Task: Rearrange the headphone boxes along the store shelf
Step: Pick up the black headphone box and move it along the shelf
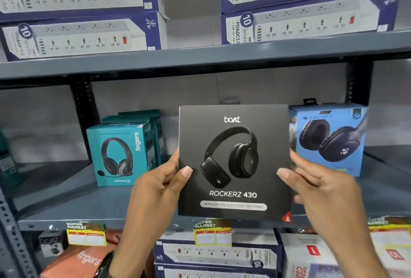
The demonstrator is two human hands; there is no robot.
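Observation:
A black boAt Rockerz 430 headphone box (233,160) is held upright in front of the middle shelf (66,206), its front facing me. My left hand (158,191) grips its left edge with the thumb on the front. My right hand (320,191) grips its right edge the same way. A teal Fingers headset box (120,153) stands on the shelf to the left, with more teal boxes behind it. A blue Zebronics headphone box (329,140) stands to the right, partly hidden by the black box.
Blue and white power-strip boxes (80,13) are stacked on the upper shelf, left and right (309,4). Below, more power-strip boxes (213,255), an orange Fingers box (82,262) and yellow price tags (86,234) hang along the shelf edge. A dark upright post (82,104) stands behind.

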